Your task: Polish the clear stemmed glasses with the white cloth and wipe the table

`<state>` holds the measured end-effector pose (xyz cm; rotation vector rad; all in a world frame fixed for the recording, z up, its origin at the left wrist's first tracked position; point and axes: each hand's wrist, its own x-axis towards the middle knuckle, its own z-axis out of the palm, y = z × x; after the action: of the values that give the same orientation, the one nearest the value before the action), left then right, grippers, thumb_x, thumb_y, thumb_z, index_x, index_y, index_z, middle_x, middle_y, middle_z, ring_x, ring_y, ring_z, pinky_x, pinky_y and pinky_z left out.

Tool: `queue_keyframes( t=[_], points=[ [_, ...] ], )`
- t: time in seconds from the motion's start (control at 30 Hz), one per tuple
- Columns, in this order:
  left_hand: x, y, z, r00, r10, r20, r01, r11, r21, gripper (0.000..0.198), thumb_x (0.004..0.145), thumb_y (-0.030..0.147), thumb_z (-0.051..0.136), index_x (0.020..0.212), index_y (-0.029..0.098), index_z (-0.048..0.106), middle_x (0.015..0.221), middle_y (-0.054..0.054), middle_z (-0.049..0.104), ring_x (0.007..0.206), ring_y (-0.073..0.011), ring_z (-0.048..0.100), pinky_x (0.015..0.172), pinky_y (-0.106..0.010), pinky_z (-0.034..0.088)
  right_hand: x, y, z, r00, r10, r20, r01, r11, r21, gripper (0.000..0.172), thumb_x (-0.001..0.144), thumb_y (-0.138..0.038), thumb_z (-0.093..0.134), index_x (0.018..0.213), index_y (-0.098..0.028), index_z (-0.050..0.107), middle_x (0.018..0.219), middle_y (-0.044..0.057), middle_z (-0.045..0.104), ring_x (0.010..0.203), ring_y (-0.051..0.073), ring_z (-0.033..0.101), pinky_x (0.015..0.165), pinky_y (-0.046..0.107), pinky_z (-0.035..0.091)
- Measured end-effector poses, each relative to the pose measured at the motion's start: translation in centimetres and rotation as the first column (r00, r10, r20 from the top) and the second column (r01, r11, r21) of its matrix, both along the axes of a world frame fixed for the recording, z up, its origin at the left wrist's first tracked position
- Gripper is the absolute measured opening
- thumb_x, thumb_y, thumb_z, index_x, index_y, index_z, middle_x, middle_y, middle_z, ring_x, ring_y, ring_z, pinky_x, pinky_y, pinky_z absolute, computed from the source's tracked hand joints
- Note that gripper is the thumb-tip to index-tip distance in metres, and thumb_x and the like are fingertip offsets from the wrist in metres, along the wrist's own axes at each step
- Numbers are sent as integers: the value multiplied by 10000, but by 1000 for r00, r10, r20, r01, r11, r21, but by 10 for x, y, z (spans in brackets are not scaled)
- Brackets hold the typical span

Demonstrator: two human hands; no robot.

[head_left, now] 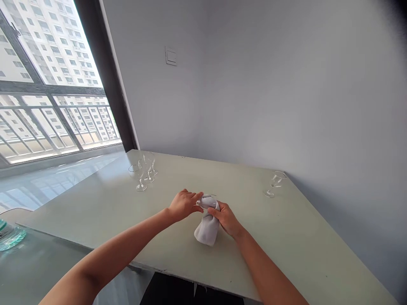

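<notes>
Over the middle of the pale green table, both hands meet around a wine glass wrapped in a white cloth. My left hand grips the bit of glass that shows at the cloth's upper left. My right hand presses the cloth around the glass, and the cloth's loose end hangs down to the table. Most of the glass is hidden by the cloth and fingers.
A cluster of clear wine glasses stands at the table's far left, and a single glass stands far right near the grey wall. A glass dish sits on a lower surface at left. A large window lies beyond.
</notes>
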<state>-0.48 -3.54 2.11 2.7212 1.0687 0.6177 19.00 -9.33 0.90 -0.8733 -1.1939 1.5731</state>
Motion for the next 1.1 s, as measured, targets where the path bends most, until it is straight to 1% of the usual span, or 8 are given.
queue_keyframes(
  t=[0.17, 0.37, 0.47, 0.67, 0.73, 0.9, 1.0, 1.1],
  points=[
    [-8, -4, 20, 977, -213, -12, 150, 727, -670, 517, 805, 614, 306, 789, 189, 600, 671, -18, 613, 541, -120, 541, 507, -226, 370, 10, -1, 2, 972, 187, 140, -191, 981, 15, 265, 636, -380, 708, 745, -146, 647, 588, -29, 494, 525, 88, 392, 498, 218, 294],
    [-4, -8, 14, 1000, 6, -15, -7, 1000, -24, 405, 791, 468, 483, 1105, 220, 547, 816, -75, 613, 840, -208, 547, 789, -339, 372, 6, 7, -7, 985, -60, -161, 28, 980, -196, 290, 673, -410, 674, 850, -183, 636, 644, -19, 530, 534, 96, 422, 533, 238, 364],
    [-8, -6, 12, 1000, -3, 8, 4, 990, -141, 346, 803, 450, 470, 1035, 222, 589, 724, -51, 596, 747, -184, 538, 736, -322, 381, 8, 3, -4, 997, 46, -69, -53, 993, -103, 280, 656, -369, 694, 866, -193, 633, 665, -25, 531, 554, 95, 427, 539, 230, 354],
    [-30, 4, 19, 975, -165, 150, 210, 457, -864, 443, 774, 541, 448, 752, 130, 610, 521, 3, 484, 477, -92, 400, 502, -236, 338, 5, -5, 0, 953, 243, 182, -251, 968, 22, 210, 631, -309, 718, 748, -150, 646, 640, -25, 512, 607, 102, 432, 567, 227, 327],
    [-33, 5, 22, 986, -89, 141, 167, 515, -841, 459, 778, 548, 432, 861, 136, 617, 605, -16, 541, 522, -99, 439, 528, -237, 361, 0, -3, -4, 979, 179, 96, -178, 984, -16, 241, 650, -320, 705, 812, -150, 654, 664, -14, 533, 608, 104, 446, 578, 235, 341],
    [-32, -6, 26, 997, -71, 10, 70, 936, -346, 472, 725, 496, 548, 1133, 258, 539, 916, -42, 593, 812, -172, 525, 692, -269, 390, -7, 4, -12, 990, 2, -144, -28, 984, -177, 293, 663, -331, 695, 914, -188, 646, 680, -12, 541, 575, 94, 437, 566, 237, 365],
    [-32, -12, 19, 995, -86, -48, 75, 976, -206, 343, 755, 405, 539, 1048, 235, 591, 780, -34, 589, 748, -170, 523, 694, -276, 377, -7, 0, -10, 994, 75, -77, -84, 989, -118, 303, 676, -309, 681, 949, -186, 634, 708, -6, 551, 595, 101, 450, 574, 235, 368],
    [-35, -13, 11, 995, -92, 23, 91, 861, -500, 239, 755, 382, 529, 872, 204, 639, 596, 13, 519, 565, -111, 464, 569, -224, 354, -7, -7, -4, 962, 219, 162, -225, 974, 24, 225, 686, -244, 659, 902, -185, 640, 716, -15, 559, 628, 109, 466, 593, 232, 362]
  ],
)
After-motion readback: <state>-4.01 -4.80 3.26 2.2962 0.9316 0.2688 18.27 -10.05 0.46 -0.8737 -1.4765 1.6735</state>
